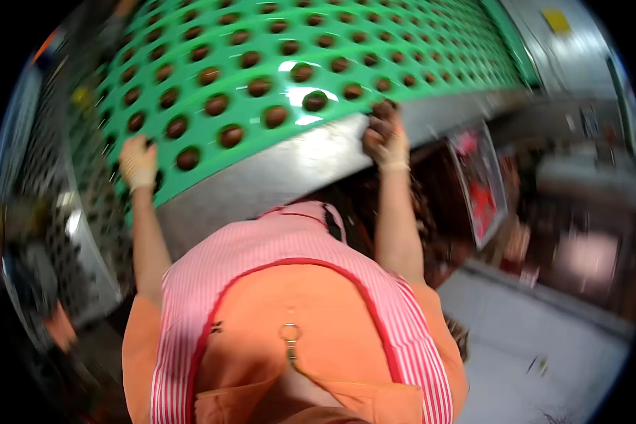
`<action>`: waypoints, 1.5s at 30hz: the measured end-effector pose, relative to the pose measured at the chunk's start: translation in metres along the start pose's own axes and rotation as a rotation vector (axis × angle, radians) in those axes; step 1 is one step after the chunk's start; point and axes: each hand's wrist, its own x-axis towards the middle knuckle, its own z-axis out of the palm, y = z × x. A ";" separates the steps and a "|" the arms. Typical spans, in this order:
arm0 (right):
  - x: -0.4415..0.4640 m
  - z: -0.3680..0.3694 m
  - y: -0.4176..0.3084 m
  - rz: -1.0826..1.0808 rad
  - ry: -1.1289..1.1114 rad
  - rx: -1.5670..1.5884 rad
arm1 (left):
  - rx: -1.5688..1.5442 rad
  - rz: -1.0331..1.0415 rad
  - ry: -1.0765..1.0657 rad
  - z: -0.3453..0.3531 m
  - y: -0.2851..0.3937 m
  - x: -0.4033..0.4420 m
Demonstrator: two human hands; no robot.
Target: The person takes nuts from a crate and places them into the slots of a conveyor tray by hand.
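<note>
A green sheet with rows of round pockets spreads out in front of me. Most pockets hold a brown, rounded piece, whose exact kind I cannot make out. My left hand, in a pale glove, is at the sheet's near left corner with its fingers curled. Something small and dark shows at its fingertips, too blurred to name. At the near edge of the sheet, over a metal ledge, my right hand, also gloved, is closed around several brown rounded pieces.
The bare metal ledge runs between the green sheet and my body. To the left stands a perforated metal panel. A pale-rimmed bin with red and pink contents is at right. A metal housing borders the sheet's far right.
</note>
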 end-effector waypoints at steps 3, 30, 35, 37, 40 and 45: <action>0.009 -0.009 0.000 -0.121 0.107 -0.160 | 0.207 -0.098 -0.003 0.002 0.010 0.007; -0.250 -0.248 -0.116 -0.243 1.417 -1.312 | -0.976 0.298 -1.290 0.073 0.603 -0.138; -0.261 -0.320 -0.128 0.521 1.363 -1.323 | -0.145 1.180 -0.903 0.157 0.620 -0.158; -0.251 -0.326 -0.120 0.535 1.376 -1.226 | -0.037 1.183 -1.039 0.172 0.638 -0.171; -0.243 -0.329 -0.123 0.472 1.400 -1.028 | 0.222 1.157 -1.065 0.191 0.670 -0.184; -0.230 -0.327 -0.093 0.410 1.276 -1.396 | 0.505 1.179 -1.168 0.210 0.691 -0.187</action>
